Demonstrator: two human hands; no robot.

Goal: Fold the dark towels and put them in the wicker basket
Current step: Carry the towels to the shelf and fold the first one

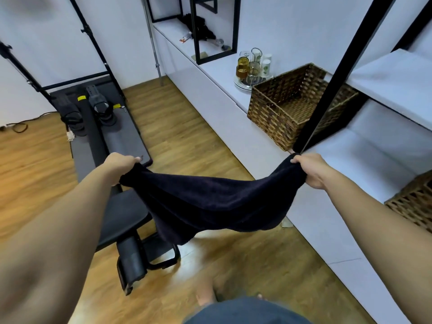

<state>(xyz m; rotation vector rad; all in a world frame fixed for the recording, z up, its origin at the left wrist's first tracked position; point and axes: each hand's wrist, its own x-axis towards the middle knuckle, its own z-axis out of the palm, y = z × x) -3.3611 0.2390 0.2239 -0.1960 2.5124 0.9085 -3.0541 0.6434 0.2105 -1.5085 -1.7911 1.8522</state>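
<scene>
Both our hands, left hand [121, 163] and right hand [309, 169], pinch the dark towel [210, 202] mid-frame, unfolded; the wicker basket [292, 106] at upper right looks empty.

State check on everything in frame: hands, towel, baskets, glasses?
left hand: grips one end of the towel
right hand: grips the other end
dark towel: stretched between the hands, sagging, held in the air
wicker basket: upright on the counter, empty
second basket: on lower shelf, contents hidden
glasses: upright on tray
</scene>
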